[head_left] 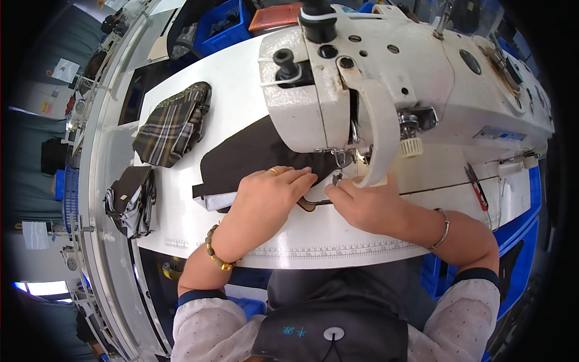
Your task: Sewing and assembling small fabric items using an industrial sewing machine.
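A dark brown fabric piece point(241, 154) lies on the white table, its right end running under the needle area of a white sewing machine point(295, 120). A pale strip shows along its near left edge. My left hand point(268, 196) rests on this cloth with its fingers laid out flat and pointing right. Just right of it, close to the needle area, my right hand point(371, 205) has thumb and forefinger pinched together. What sits between those fingertips is too small to make out. A small metal part point(336, 178) shows beside them.
Folded plaid fabric point(172, 123) and a smaller stack of cut pieces point(132, 199) lie at the left. Red-handled thread snips point(479, 190) rest at the right. A ruler strip point(325, 251) follows the near table edge. Blue bins point(223, 27) stand beyond the table.
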Tool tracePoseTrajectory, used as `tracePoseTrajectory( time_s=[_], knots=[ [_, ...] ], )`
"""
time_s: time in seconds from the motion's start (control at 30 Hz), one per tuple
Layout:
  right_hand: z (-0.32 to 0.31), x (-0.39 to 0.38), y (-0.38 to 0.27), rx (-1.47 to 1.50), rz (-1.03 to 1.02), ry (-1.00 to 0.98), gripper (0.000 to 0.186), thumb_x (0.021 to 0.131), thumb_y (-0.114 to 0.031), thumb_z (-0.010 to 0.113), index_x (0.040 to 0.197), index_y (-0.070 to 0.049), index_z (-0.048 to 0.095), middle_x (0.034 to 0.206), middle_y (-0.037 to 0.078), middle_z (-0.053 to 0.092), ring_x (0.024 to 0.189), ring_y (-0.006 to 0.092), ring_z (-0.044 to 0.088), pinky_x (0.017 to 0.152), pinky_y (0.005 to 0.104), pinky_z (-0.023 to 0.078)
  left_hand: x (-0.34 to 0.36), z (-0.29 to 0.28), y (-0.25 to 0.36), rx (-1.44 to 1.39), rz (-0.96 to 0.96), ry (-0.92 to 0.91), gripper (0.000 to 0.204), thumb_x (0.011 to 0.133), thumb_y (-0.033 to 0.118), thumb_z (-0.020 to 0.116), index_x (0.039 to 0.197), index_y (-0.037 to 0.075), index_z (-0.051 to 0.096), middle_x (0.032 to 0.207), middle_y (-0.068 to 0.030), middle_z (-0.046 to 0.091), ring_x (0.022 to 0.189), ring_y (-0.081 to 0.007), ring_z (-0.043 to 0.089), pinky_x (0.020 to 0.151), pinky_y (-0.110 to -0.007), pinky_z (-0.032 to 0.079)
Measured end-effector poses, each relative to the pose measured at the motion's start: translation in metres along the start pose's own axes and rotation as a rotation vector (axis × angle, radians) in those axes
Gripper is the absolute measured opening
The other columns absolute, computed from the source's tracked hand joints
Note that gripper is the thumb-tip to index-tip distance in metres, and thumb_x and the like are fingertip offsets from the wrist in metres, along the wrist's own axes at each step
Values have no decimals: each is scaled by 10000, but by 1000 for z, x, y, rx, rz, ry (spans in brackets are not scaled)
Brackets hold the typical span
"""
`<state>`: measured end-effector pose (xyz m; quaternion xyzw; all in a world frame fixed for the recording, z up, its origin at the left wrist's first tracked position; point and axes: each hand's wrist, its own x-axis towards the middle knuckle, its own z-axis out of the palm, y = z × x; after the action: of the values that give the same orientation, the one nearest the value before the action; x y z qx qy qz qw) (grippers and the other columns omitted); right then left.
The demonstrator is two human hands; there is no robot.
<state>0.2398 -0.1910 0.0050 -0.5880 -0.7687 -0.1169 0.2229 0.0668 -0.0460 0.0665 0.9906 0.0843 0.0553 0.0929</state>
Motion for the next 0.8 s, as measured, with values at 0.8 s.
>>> tracePoseTrajectory(
  time_s=[0.8],
  knots=[
    [4, -2, -4, 62, 60, -166, 393, 798, -150, 635, 1168, -25, 682, 683, 7, 618, 544, 147, 613, 395, 320, 396, 7, 10, -6, -23, -62, 302, 273, 743, 39, 688, 1005, 72, 620, 922, -57, 578, 775, -246, 634, 608, -354, 493]
  ],
)
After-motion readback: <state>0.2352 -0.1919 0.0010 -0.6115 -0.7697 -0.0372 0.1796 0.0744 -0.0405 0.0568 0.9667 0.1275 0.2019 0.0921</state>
